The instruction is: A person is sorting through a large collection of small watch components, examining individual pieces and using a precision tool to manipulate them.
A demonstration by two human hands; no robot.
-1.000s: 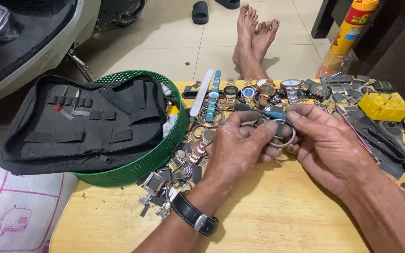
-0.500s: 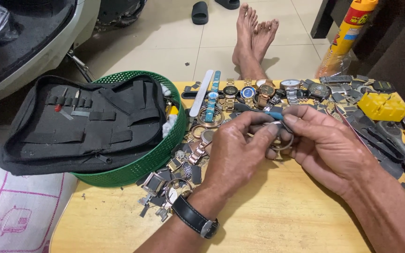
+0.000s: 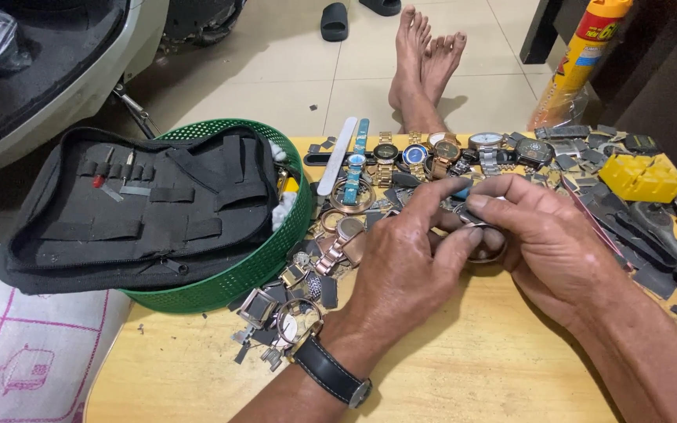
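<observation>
Leftmost, one open black tool pouch [image 3: 143, 204] lies across a green basket [image 3: 264, 262], hiding most of what is inside. Beside it, loose watch parts [image 3: 276, 313] litter the wooden table [image 3: 464, 368], too jumbled to count. Centrally, the left hand [image 3: 401, 270] and right hand [image 3: 542, 235] meet, fingers curled tight around a small round watch case [image 3: 483, 243], mostly hidden between them. Behind runs a row of about seven watches [image 3: 432, 153]. Rightward sit one yellow block [image 3: 642, 177] and one spray can [image 3: 581, 59], its top cut off.
</observation>
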